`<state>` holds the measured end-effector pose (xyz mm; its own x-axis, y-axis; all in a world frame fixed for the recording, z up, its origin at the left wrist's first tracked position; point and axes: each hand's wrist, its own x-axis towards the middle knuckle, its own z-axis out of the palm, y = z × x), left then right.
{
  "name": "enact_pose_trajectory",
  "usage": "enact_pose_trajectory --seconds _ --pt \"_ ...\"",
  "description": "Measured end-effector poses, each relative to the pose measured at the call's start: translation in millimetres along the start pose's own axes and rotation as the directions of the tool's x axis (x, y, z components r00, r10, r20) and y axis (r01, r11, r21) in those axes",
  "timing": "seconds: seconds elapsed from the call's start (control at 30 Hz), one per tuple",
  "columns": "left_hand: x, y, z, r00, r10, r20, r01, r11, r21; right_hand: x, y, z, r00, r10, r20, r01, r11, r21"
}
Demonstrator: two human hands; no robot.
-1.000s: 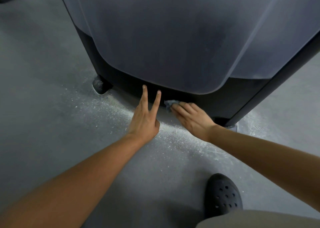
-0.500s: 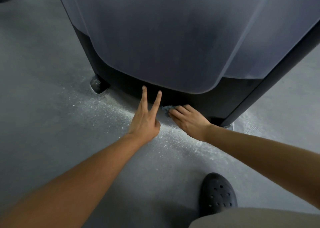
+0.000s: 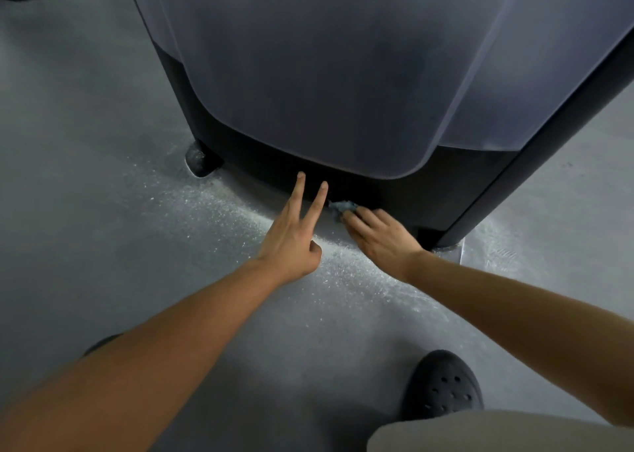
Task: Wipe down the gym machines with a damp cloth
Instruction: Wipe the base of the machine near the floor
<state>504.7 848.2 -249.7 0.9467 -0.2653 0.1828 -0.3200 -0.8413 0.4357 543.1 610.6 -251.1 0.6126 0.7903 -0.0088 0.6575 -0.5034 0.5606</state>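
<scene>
scarcely shifted since a moment before, my right hand (image 3: 380, 237) pressed the cloth (image 3: 343, 206) flat-fingered against the base of the machine (image 3: 343, 74) at the floor (image 3: 103, 211), left hand (image 3: 291, 242) propped on two spread fingers (image 3: 297, 194), so the cloth risked dragging floor grit onto the casing.

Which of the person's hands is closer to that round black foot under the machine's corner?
Left. The left hand is just right of the foot, two fingers extended; the right hand lies farther right, pressing the cloth.
</scene>
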Motion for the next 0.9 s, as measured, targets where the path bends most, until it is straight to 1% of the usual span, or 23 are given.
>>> enact_pose_trajectory --seconds 0.07,0.13,0.17,0.23,0.3,0.37,0.47,0.6,0.7,0.8,0.9 --pt "1 0 2 1.000 -0.006 -0.009 0.006 1.000 0.027 -1 -11 6 0.994 -0.029 0.107 0.028 1.000 0.007" --pt "3 1 5 1.000 -0.015 -0.020 0.016 0.999 0.044 -2 -12 7 0.993 -0.012 0.116 0.007 0.999 0.041" --pt "3 0 7 0.999 -0.018 -0.027 0.019 0.999 0.048 -2 -9 4 0.996 0.012 0.090 -0.017 0.998 0.060" --pt "5 1 11 0.999 -0.015 -0.039 0.016 0.999 0.038 -3 0 -5 0.994 0.108 -0.030 -0.104 0.989 0.109" --pt "6 1 16 0.998 -0.016 -0.054 0.018 0.999 0.040 -4 12 -16 0.963 0.209 -0.168 -0.183 0.971 0.157" --pt "7 0 21 0.998 -0.029 -0.063 0.033 0.998 0.062 -4 22 -22 0.942 0.247 -0.226 -0.211 0.963 0.169" --pt "7 2 26 0.997 -0.029 -0.073 0.033 0.998 0.060 -7 19 -12 0.948 0.211 -0.240 -0.181 0.973 0.141" --pt "7 5 23 0.998 -0.037 -0.058 0.040 0.998 0.045 -11 -5 18 0.991 0.096 -0.098 -0.081 0.986 0.147" --pt "8 6 20 0.997 -0.052 -0.059 0.055 0.997 0.047 -9 -12 18 0.998 0.061 -0.031 -0.055 0.986 0.160" --pt "9 7 19 0.995 -0.050 -0.091 0.054 0.998 0.037 -12 -5 6 0.997 0.056 -0.053 -0.049 0.992 0.115" --pt "12 11 20 0.992 -0.003 -0.122 0.008 0.999 0.039 -17 14 -11 0.977 0.160 -0.144 -0.142 0.982 0.123"
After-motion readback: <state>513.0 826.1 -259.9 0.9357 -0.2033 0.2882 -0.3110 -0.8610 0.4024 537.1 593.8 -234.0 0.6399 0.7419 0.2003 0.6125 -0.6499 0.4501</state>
